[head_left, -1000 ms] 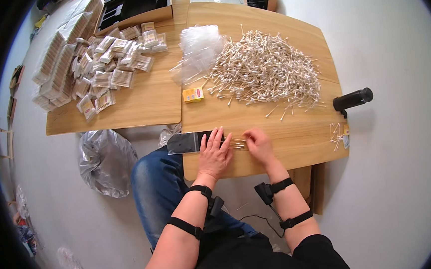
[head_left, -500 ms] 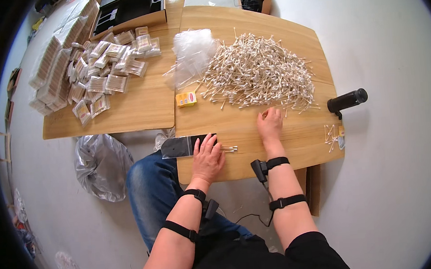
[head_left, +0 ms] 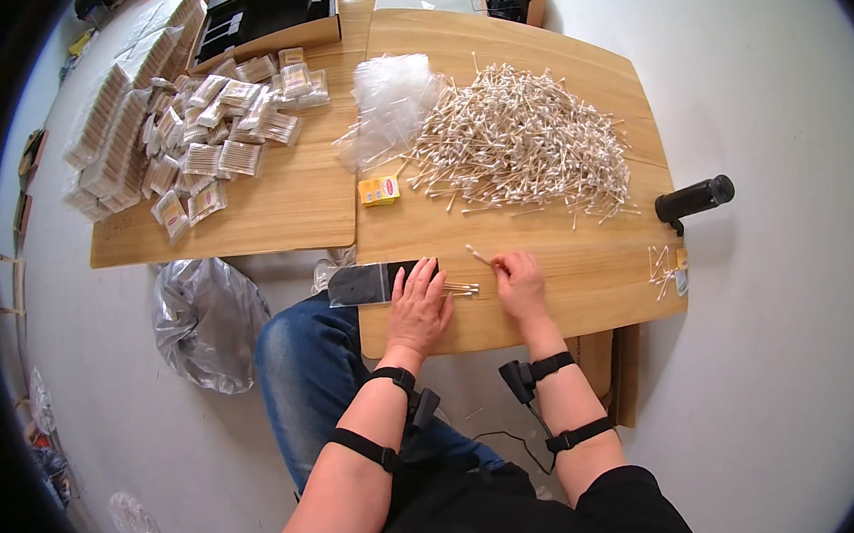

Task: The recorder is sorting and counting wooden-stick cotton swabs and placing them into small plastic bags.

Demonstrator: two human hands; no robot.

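Note:
My left hand (head_left: 420, 307) lies flat near the table's front edge, fingers stretched over a black flat piece (head_left: 401, 281) and a clear plastic bag (head_left: 354, 285). A few cotton swabs (head_left: 463, 289) stick out to the right from under its fingers. My right hand (head_left: 520, 285) is closed in a pinch on a single cotton swab (head_left: 478, 255), whose white tip points up and left. Beyond it spreads a large heap of loose cotton swabs (head_left: 527, 141).
Clear plastic bags (head_left: 393, 101) lie left of the heap, above small yellow cards (head_left: 379, 191). Filled swab packs (head_left: 219, 123) pile up at left, by an open box (head_left: 262, 25). A black cylinder (head_left: 695, 198) and stray swabs (head_left: 661, 270) are at the right edge.
My right hand has come back from the heap's near edge toward my left hand, and a cotton swab now shows in its fingers. The left hand stays on the bag.

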